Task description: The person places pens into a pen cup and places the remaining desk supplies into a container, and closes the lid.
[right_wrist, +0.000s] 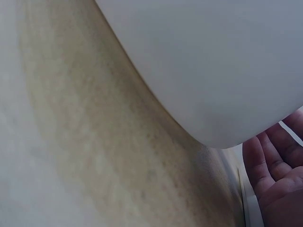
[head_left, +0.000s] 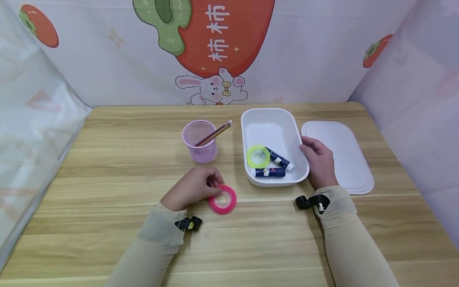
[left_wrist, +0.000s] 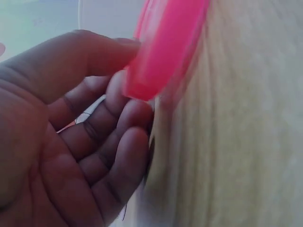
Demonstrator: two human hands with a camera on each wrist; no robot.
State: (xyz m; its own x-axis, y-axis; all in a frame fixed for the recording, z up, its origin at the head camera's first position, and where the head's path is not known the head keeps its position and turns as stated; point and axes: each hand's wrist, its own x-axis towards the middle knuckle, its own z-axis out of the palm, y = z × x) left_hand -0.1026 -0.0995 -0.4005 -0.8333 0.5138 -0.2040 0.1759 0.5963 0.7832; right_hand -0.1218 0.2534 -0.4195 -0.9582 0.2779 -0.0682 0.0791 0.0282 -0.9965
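Note:
My left hand (head_left: 201, 184) pinches a roll of pink tape (head_left: 231, 203) by its edge, thumb on top. In the left wrist view the pink tape roll (left_wrist: 173, 42) is tilted close over the wood, its upper part cut off. My right hand (head_left: 320, 161) holds the right side of a white box (head_left: 274, 113), thumb at the rim and fingers along the outer wall. In the right wrist view the fingers (right_wrist: 277, 156) show beside the box wall (right_wrist: 222, 85). Inside the box lie a yellow-green tape roll (head_left: 248, 156) and two dark blue glue sticks (head_left: 274, 172) (head_left: 281, 160).
Left of the box stands a pink pen cup (head_left: 204, 155) with several pencils (head_left: 215, 134) leaning right. A white lid (head_left: 349, 159) lies flat on the wooden table (head_left: 107, 191), right of the box and partly behind my right hand. Patterned cloth (head_left: 305, 52) hangs at the back.

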